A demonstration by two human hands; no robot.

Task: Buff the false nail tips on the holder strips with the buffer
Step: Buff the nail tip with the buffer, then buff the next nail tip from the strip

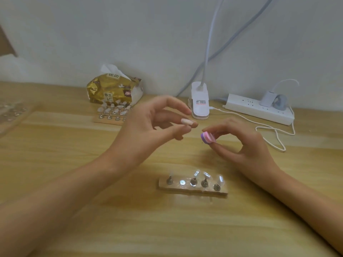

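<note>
1. Your left hand (pixel 148 123) pinches one pale nail tip (pixel 186 121), raised above the table (pixel 130 229). Grip it firmly near the base so it won't flex.
2. Your right hand (pixel 241 143) pinches the pink-and-purple buffer (pixel 207 138) just beside the tip, apart from it. Lay its flat face on and stroke lightly and evenly.
3. Afterwards, reseat it on the near holder strip (pixel 193 191), where one post looks vacant.

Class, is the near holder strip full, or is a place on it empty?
Not full: on the near holder strip, the second spot from the left is a bare metal disc.
</note>
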